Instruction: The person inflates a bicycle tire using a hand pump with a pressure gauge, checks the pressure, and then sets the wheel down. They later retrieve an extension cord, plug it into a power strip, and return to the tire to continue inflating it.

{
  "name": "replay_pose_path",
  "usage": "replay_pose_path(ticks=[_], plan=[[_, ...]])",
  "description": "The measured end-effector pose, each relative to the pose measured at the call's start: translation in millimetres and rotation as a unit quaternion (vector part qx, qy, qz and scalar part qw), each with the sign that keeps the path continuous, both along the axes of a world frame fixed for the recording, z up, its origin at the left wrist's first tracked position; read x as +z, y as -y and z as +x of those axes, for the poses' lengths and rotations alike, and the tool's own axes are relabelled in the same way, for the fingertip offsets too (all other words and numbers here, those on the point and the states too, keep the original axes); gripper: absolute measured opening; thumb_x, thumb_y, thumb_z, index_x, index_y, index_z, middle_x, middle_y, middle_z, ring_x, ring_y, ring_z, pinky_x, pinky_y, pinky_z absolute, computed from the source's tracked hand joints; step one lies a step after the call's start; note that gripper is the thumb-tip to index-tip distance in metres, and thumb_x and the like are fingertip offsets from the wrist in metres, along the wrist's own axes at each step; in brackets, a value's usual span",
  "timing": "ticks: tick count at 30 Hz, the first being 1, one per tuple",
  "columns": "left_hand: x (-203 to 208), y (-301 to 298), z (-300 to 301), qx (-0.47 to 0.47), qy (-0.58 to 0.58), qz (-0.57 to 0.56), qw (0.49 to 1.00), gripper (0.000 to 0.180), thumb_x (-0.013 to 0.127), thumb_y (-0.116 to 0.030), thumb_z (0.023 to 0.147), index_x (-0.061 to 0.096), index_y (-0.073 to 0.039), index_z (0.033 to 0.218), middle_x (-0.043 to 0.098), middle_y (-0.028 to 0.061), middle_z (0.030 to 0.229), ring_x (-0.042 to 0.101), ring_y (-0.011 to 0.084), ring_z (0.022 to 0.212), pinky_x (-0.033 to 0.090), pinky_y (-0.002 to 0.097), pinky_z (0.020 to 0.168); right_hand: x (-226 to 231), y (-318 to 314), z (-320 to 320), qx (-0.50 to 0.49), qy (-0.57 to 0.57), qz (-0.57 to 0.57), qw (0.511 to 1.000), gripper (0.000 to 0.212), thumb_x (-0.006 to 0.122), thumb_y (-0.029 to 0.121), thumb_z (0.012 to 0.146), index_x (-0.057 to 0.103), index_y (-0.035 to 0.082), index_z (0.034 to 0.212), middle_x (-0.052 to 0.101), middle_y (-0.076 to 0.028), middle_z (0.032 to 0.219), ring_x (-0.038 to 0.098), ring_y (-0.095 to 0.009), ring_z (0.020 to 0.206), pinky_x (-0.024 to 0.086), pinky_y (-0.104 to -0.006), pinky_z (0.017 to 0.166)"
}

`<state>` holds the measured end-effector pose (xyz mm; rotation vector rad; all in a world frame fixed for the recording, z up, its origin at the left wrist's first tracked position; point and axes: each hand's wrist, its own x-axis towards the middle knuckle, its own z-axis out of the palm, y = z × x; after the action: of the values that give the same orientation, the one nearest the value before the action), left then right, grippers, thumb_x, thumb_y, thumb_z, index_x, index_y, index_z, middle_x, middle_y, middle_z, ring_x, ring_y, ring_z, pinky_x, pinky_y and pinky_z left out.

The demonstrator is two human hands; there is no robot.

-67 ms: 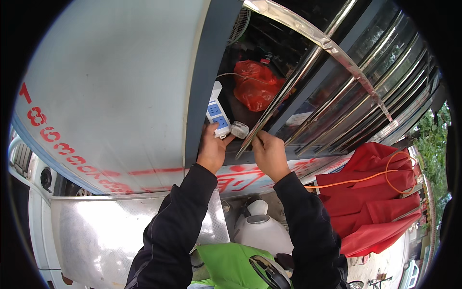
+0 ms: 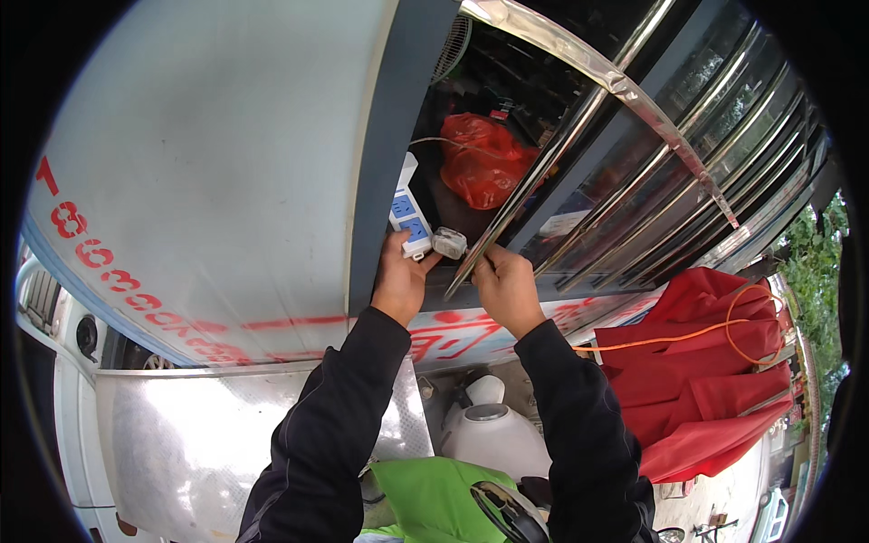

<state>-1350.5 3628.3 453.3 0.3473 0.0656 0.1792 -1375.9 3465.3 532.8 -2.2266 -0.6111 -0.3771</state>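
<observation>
A white power strip with blue socket faces (image 2: 410, 217) lies at the open window, just inside its frame. My left hand (image 2: 399, 282) is closed round the strip's near end, thumb on top and a finger reaching out beneath. Beside that end is a pale, boxy plug (image 2: 449, 242), apart from the blue sockets. My right hand (image 2: 509, 285) is pinched at the lower end of a shiny metal bar (image 2: 534, 180). What sits between its fingertips, if anything, is hidden.
Behind the strip rests a red plastic bag (image 2: 487, 163). Shiny window bars (image 2: 670, 149) run off to the right. Below are a metal sheet (image 2: 217, 434), a white scooter (image 2: 493, 439), a green cloth (image 2: 434, 498) and a red cover (image 2: 688, 389) with an orange cable (image 2: 661, 339).
</observation>
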Motion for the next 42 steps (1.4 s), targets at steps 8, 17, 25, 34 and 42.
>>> replay_pose_path(ticks=[8,17,25,34,42], plan=[[3.2,-4.1,-6.6,-0.005,0.071,0.048,0.996,0.046,0.076,-0.008,0.093,0.05,-0.008,0.131,0.062,0.0107,0.12,0.067,0.0299,0.112,0.057,0.0484,0.097,-17.1,-1.3,5.3,0.029,-0.289,0.183,0.939,0.022,0.049,0.012,0.107,0.066,-0.002,0.102,0.056,-0.001,0.073,0.05,-0.007,0.055,0.039,-0.0229,0.048],[-3.1,1.3,-8.0,0.016,0.073,0.144,0.987,0.047,0.074,-0.001,0.093,0.047,-0.007,0.13,0.06,0.0099,0.125,0.065,0.0251,0.116,0.057,0.0449,0.099,-11.6,-7.3,-2.8,-0.012,-0.103,0.046,0.994,0.017,0.054,0.012,0.102,0.066,-0.001,0.101,0.061,-0.008,0.072,0.057,-0.017,0.055,0.046,-0.0315,0.052],[0.4,-3.9,-10.7,-0.029,0.095,0.092,0.991,0.048,0.075,-0.004,0.094,0.046,-0.006,0.132,0.06,0.0108,0.126,0.064,0.024,0.117,0.056,0.0395,0.099,60.2,-40.0,-64.6,-0.023,0.387,-0.328,0.861,0.022,0.07,0.018,0.083,0.067,0.004,0.099,0.066,-0.009,0.098,0.064,-0.028,0.096,0.048,-0.0417,0.091],[-8.6,-4.0,-7.3,-0.046,0.136,0.044,0.989,0.044,0.069,-0.004,0.097,0.049,-0.009,0.136,0.06,0.0108,0.129,0.063,0.0214,0.118,0.056,0.0312,0.094,39.5,-75.0,-13.6,-0.036,0.317,-0.538,0.78,0.025,0.065,0.014,0.08,0.07,0.001,0.1,0.067,-0.013,0.094,0.066,-0.028,0.093,0.049,-0.0412,0.091],[-13.0,-3.9,-4.8,-0.017,0.18,-0.033,0.983,0.033,0.054,-0.03,0.106,0.056,-0.012,0.133,0.065,0.0089,0.128,0.064,0.03,0.117,0.054,0.0445,0.101,90.2,-91.2,8.6,-0.012,0.219,-0.409,0.886,0.022,0.065,0.011,0.08,0.069,-0.002,0.098,0.07,-0.02,0.088,0.071,-0.038,0.08,0.058,-0.0482,0.073]])
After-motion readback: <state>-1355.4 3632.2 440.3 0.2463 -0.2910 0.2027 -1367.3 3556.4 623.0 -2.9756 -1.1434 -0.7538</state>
